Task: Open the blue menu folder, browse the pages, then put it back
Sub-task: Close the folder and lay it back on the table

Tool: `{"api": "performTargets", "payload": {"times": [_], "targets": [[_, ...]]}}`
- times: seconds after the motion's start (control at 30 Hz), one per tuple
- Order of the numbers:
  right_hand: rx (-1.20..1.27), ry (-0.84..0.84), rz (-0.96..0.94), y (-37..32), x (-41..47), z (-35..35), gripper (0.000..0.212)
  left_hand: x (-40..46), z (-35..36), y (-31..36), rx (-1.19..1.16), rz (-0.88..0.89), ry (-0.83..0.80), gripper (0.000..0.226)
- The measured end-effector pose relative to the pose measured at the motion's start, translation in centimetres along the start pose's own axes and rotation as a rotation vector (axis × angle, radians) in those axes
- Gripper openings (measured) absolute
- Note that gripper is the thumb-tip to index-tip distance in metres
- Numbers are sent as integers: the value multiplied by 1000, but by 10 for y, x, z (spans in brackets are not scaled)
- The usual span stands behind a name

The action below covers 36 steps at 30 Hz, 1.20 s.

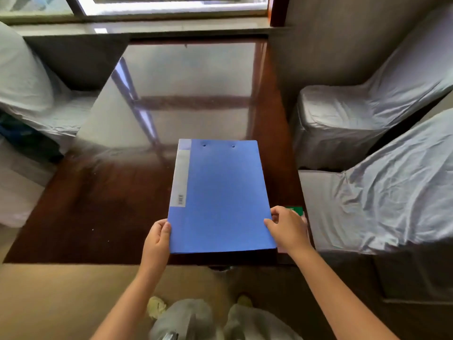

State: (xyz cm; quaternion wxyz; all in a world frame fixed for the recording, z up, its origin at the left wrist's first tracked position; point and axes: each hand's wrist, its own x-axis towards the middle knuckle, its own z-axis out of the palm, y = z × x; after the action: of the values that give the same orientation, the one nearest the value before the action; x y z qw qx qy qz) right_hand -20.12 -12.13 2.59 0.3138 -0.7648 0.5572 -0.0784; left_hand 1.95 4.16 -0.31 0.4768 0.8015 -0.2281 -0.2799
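Observation:
The blue menu folder (pixel 221 197) is closed, its cover facing up, near the front edge of the dark glossy table (pixel 103 197). A pale label strip runs along its left side and two small rivets sit near its far end. My left hand (pixel 158 238) grips the folder's near left corner, thumb on the cover. My right hand (pixel 288 228) holds the near right edge with thumb and fingers pinched on it. The folder's near end looks slightly lifted off the table.
Chairs under grey-white covers stand at the right (pixel 367 123) and the left (pixel 27 89) of the table. A small green and pink item (pixel 296 210) lies on the table's right edge, partly behind my right hand. A window sill (pixel 147 28) runs beyond the table.

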Motion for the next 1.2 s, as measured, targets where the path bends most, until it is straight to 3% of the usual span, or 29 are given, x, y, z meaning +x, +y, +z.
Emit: {"api": "performTargets", "payload": {"times": [0.13, 0.3, 0.43, 0.5, 0.57, 0.63, 0.7, 1.07, 1.2], "targets": [[-135, -3, 44, 10, 3, 29, 14, 5, 6, -28, 179, -17, -37, 17], [-301, 46, 17, 15, 0, 45, 19, 13, 2, -42, 413, 84, -76, 15], [-381, 98, -60, 21, -12, 46, 42, 8, -4, -42, 483, 65, -44, 56], [-440, 76, -257, 26, -22, 48, 54, 1, -7, -39, 556, 201, -43, 67], [-492, -44, -442, 32, -31, 53, 60, -6, -8, -37, 702, 424, -142, 74], [-541, -188, -524, 38, -34, 60, 64, -12, -7, -36, 879, 575, -309, 79], [-558, -254, -527, 43, -33, 65, 65, -15, -4, -36, 1002, 619, -434, 77], [-546, -237, -534, 45, -24, 67, 63, 3, 3, -32, 1055, 694, -443, 59], [-572, -240, -513, 45, -22, 68, 71, 1, 10, -34, 1088, 641, -459, 71]]}}
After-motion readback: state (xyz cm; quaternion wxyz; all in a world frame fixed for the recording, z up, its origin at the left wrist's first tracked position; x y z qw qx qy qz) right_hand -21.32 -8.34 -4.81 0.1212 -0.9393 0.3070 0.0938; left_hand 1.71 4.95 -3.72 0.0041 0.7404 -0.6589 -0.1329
